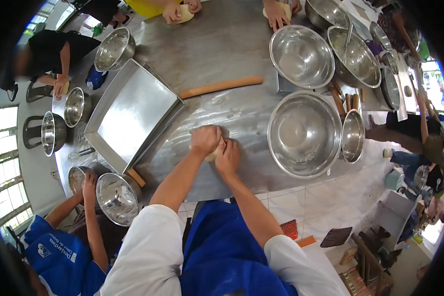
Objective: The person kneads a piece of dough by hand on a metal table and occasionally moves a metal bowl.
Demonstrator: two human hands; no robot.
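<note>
A small lump of pale dough (211, 155) lies on the stainless steel tabletop (222, 44), largely covered by both hands. My left hand (206, 138) is curled over the dough's upper left side, its fingers closed. Against it on the right, my right hand (227, 155) presses the dough with bent fingers. Beyond the hands lies a wooden rolling pin (222, 87). A large steel bowl (304, 134) stands to the right of my hands, and a rectangular metal baking pan (137, 114) sits to their left.
More steel bowls (301, 57) stand at the right, with one (119, 199) at the left near edge beside a person in a blue shirt (64, 255). A whisk (80, 153) lies left of the pan. Co-workers' hands (275, 14) hold dough across the table.
</note>
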